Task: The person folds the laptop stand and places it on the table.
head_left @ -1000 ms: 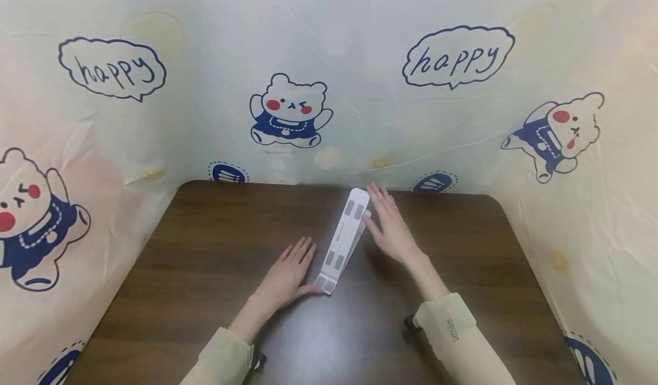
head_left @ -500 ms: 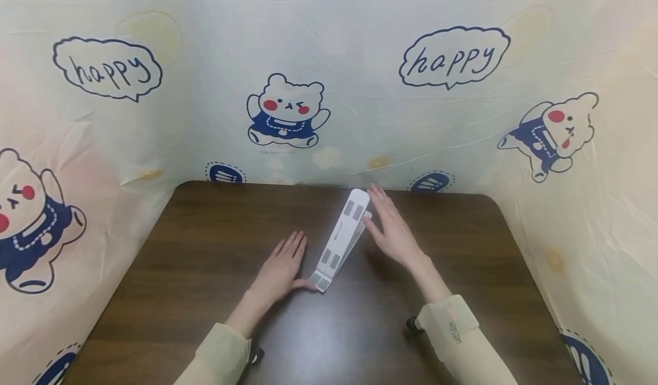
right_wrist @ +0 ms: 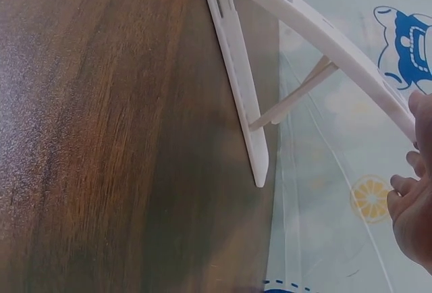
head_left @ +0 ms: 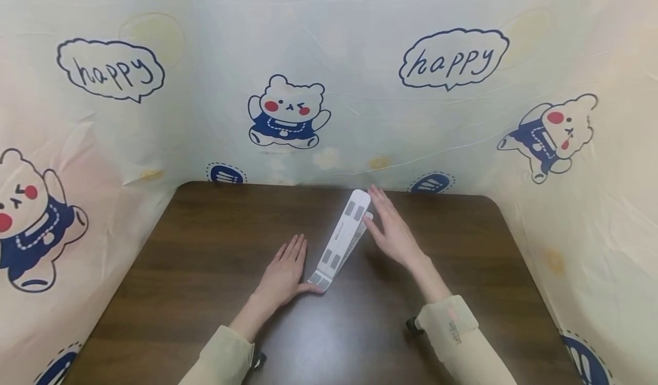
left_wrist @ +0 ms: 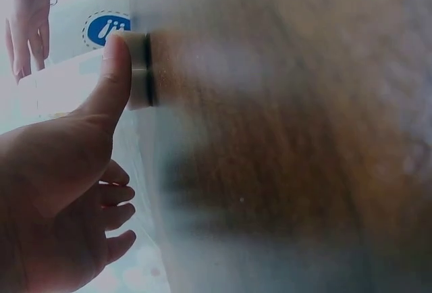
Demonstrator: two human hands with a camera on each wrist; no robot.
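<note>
A white folding laptop stand (head_left: 339, 237) with grey pads stands slanted on the table, its lower end toward the person. Seen from the right wrist, its top arm (right_wrist: 331, 33) rises from a flat base (right_wrist: 237, 70), with a thin strut (right_wrist: 291, 100) between them. My left hand (head_left: 280, 282) lies beside the lower end, fingers straight and thumb stretched across the small front lip (left_wrist: 138, 70). At the raised far end, my right hand (head_left: 393, 231) rests along the right side with extended fingers; its thumb touches near the edge. The far side of the stand is hidden.
The dark wooden table (head_left: 216, 225) has rounded back corners. A pale cloth curtain (head_left: 360, 116) printed with bears hangs behind and along both sides. Dark wrist devices sit under both cuffs.
The stand's lower end has swung slightly left, and my left hand has shifted left with it. My right hand keeps its place at the far end.
</note>
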